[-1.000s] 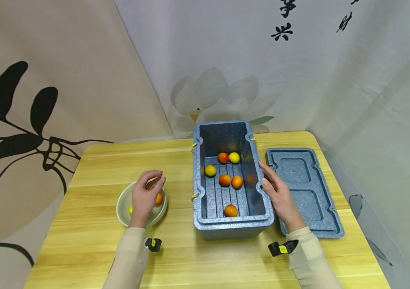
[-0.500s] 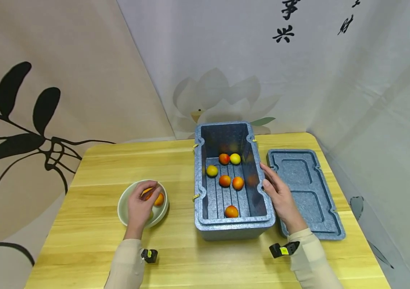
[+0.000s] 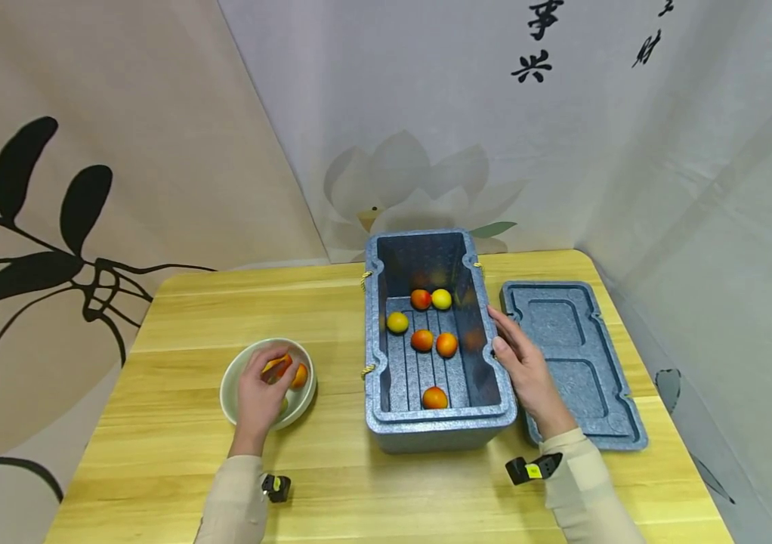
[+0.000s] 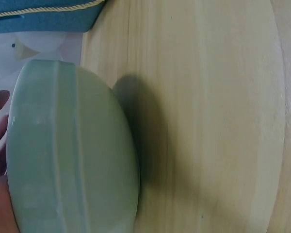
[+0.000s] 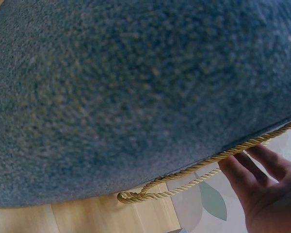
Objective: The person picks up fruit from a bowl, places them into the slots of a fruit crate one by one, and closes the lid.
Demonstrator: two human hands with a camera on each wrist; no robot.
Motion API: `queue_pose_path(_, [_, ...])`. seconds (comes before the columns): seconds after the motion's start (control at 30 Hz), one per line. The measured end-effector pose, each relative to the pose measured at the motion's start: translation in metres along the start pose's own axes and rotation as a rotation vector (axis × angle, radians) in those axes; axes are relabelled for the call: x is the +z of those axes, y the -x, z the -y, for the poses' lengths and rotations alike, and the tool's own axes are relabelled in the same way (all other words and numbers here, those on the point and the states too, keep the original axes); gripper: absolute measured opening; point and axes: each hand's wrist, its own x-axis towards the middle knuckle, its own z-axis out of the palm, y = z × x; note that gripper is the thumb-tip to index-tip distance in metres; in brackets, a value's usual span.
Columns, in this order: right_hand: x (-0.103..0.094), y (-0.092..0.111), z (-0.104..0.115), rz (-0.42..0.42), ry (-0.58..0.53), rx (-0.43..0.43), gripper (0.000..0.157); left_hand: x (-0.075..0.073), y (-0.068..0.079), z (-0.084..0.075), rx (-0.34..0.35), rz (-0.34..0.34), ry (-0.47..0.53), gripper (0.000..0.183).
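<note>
My left hand [image 3: 260,393] reaches into the pale green bowl [image 3: 231,393] at left, its fingers and thumb curved around an orange-red fruit [image 3: 282,366]. Whether they grip it is hidden. Beside it in the bowl lies an orange fruit [image 3: 300,375]. In the left wrist view, the bowl's wall [image 4: 72,155] covers most of the fingers. My right hand [image 3: 529,370] rests against the right side of the grey-blue foam box [image 3: 440,423], fingers extended. Seen from the right wrist, those fingers [image 5: 237,177] touch the box's twisted gold cord [image 5: 208,161]. Several small fruits, orange-red [image 3: 435,398] and yellow [image 3: 396,323], lie inside the box.
A matching foam lid [image 3: 572,363] with recessed panels lies on the wooden table [image 3: 175,325], right of the box and partly behind my right forearm. Behind the table hangs a printed cloth [image 3: 257,189]. The bowl stands left of the box, with bare tabletop between them.
My left hand has moved down and slightly left, deeper into the bowl. The right hand stays against the box, and the fruits in the box keep their places.
</note>
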Motion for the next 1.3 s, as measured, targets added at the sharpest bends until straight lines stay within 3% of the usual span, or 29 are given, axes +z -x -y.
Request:
queue_pose_path(0.27, [0.001,0.0,0.0,-0.004,-0.002,0.006,0.045,-0.006,-0.002,0.03,-0.009,0.028,-0.102,0.029])
queue_pose_path(0.47, [0.001,-0.001,0.0,-0.005,-0.001,0.006,0.045,-0.008,-0.001,0.029,0.017,0.076,-0.248,0.03])
queue_pose_path(0.7, [0.002,-0.001,-0.001,-0.001,-0.002,0.014,0.045,-0.006,-0.001,0.027,0.021,0.108,-0.347,0.032])
queue_pose_path(1.1, [0.002,-0.001,-0.001,-0.003,0.01,0.031,0.045,-0.003,0.0,0.035,-0.004,0.163,-0.414,0.028])
queue_pose_path(1.3, [0.0,0.0,-0.001,0.003,0.004,0.027,0.046,-0.001,-0.001,0.036,-0.067,0.187,-0.468,0.029])
